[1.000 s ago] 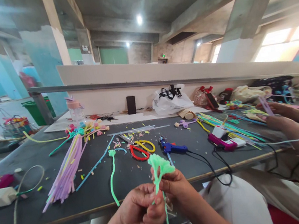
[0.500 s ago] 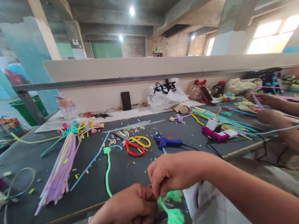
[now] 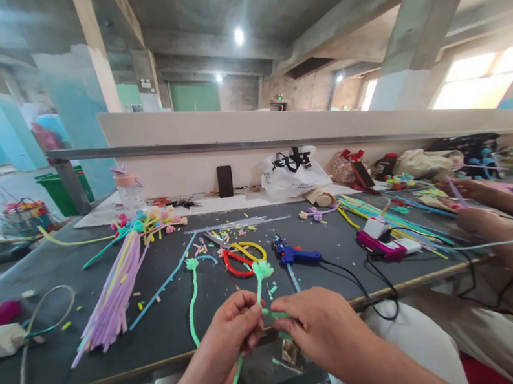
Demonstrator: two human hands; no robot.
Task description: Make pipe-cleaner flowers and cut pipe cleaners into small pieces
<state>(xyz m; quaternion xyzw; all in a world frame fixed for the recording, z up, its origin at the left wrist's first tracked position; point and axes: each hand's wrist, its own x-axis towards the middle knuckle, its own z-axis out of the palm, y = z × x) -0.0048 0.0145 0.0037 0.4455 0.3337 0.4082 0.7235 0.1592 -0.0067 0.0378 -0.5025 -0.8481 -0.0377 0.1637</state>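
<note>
The left hand [image 3: 233, 333] and the right hand [image 3: 316, 326] are both pinching closed on a green pipe-cleaner flower [image 3: 261, 276] at the near edge of the worktop [image 3: 161, 329].

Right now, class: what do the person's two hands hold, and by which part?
Left hand and right hand pinch the fuzzy green pipe-cleaner flower by its stem, below the head.

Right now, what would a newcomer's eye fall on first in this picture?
The two hands, left hand and right hand, pinch a green pipe-cleaner flower at the near table edge. Behind it lie red scissors and a blue glue gun. A pastel stem bundle fans out on the left.
</note>
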